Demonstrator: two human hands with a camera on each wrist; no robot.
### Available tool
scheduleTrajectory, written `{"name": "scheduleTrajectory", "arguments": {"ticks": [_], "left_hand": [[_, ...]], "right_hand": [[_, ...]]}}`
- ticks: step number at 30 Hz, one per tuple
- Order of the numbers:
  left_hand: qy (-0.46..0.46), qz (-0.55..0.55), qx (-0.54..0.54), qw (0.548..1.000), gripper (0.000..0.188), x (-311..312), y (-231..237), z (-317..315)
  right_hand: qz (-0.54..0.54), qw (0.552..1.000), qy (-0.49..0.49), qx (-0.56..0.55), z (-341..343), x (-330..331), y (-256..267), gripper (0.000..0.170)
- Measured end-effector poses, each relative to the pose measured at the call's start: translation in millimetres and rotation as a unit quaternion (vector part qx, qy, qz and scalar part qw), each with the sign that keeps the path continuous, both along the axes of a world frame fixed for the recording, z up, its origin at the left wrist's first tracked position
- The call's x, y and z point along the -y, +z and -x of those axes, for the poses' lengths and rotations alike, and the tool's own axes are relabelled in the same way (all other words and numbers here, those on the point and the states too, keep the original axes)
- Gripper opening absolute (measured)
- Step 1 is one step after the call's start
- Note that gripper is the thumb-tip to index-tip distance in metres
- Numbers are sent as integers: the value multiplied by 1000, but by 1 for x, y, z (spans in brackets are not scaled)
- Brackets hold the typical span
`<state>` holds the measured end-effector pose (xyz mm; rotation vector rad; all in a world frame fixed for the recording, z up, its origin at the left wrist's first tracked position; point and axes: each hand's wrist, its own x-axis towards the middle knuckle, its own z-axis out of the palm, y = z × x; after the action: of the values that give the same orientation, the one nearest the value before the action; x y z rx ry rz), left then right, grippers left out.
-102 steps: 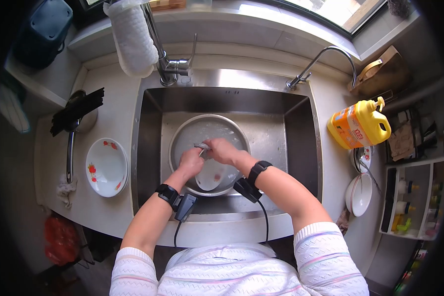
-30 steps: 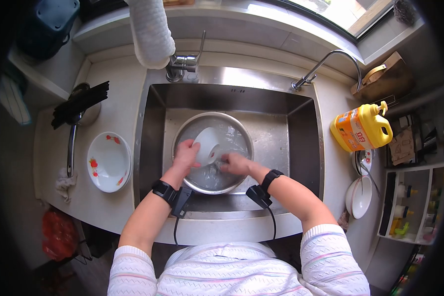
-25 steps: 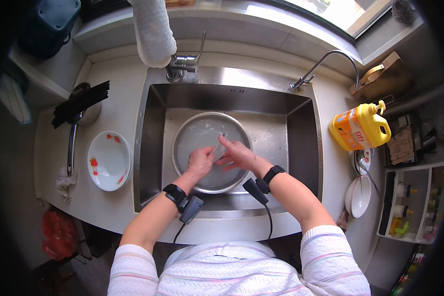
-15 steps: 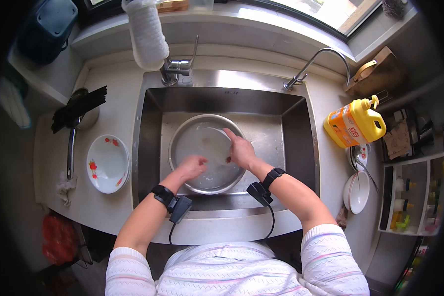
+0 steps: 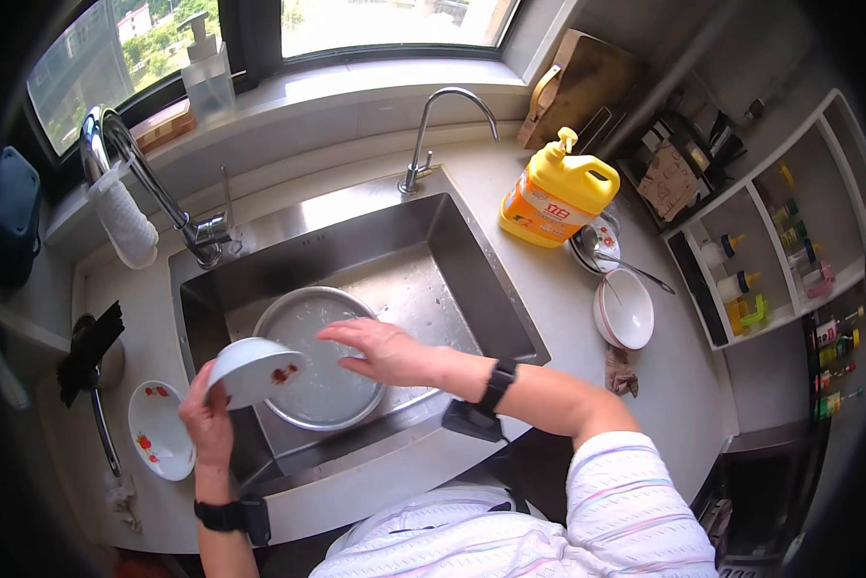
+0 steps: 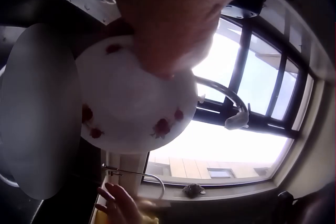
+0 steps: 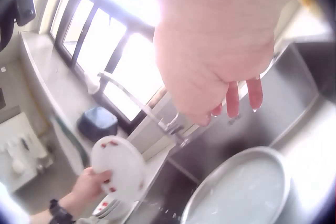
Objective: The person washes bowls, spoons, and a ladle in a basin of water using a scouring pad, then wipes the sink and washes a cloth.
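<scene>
My left hand (image 5: 207,424) grips a white bowl (image 5: 253,374) with red flower prints by its edge. The bowl is tilted and held up over the sink's left side. In the left wrist view the hand covers part of the bowl (image 6: 126,95). My right hand (image 5: 385,353) holds nothing; its fingers stretch out above the round metal basin (image 5: 329,426) of cloudy water in the sink. Water drops hang from the right hand's fingertips (image 7: 255,106) in the right wrist view. Nearest the left hand, similar flowered bowls (image 5: 159,438) are stacked on the counter.
A tall faucet (image 5: 202,236) with a white cover and a thin curved tap (image 5: 416,159) stand behind the sink. On the right counter are a yellow detergent jug (image 5: 553,197) and white bowls (image 5: 626,313). A long-handled pan (image 5: 101,371) lies at far left.
The left hand has lifted the bowl out of the basin and carried it left. The right hand, which held the bowl half a second ago, is free. The head view has swung and tilted.
</scene>
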<state>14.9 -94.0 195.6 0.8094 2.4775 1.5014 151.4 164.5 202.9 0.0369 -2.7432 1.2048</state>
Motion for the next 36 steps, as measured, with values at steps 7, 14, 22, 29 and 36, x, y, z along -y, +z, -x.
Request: {"name": "scheduleTrajectory", "arguments": {"ticks": [7,14,22,29,36], "left_hand": [[171,-168,48,970,26,147,-11,27],[286,-110,206,930,26,174,-17,25],[341,72,153,925,28,210,-52,54],[487,125,99,859,34,200,-42,30],[429,144,-108,885,30,179,-10,1]], "right_hand": [[-203,903,-376,45,-173,-149,32,24],[-243,745,-568,252,-253,-238,41,44],[-255,770,-502,301,-283,-304,41,28],[-299,766,-472,317,-323,-355,22,25],[-297,792,-403,348,-315,-358,35,21]]}}
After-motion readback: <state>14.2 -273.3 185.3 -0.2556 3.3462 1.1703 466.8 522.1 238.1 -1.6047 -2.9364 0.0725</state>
